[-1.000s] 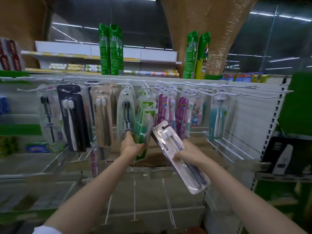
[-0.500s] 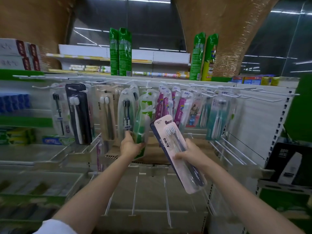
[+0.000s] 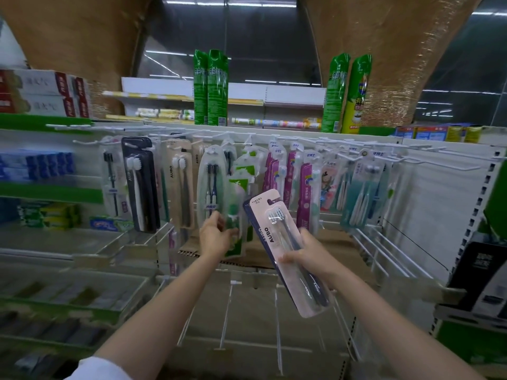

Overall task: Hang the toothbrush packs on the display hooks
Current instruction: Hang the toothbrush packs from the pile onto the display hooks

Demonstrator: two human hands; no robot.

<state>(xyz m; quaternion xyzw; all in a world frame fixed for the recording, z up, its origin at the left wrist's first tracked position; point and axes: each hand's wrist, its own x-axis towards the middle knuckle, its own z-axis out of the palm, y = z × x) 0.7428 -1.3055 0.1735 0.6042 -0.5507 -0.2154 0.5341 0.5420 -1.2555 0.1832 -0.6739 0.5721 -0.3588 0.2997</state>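
Right hand (image 3: 310, 259) grasps pink-and-navy AUBO blister pack (image 3: 285, 250) low, hang hole far above fingers, off white wire hooks (image 3: 450, 167). Left hand (image 3: 216, 237) fingers curl round hanging green pack (image 3: 237, 212). Risk: low grip lets pack top wobble, miss hook tip; tugged green pack may slip off.

"AUBO", "SAKURA" on held toothbrush pack (image 3: 277, 242); "AUBO" on hanging pack (image 3: 179, 182).

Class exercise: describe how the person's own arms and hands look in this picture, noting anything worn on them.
Both forearms are bare from wrist to elbow. The left hand and right hand wear no gloves; no rings, watch or bracelet can be seen. A bit of white sleeve shows at the bottom edge on the left arm. No sleeve is in view on the right arm.
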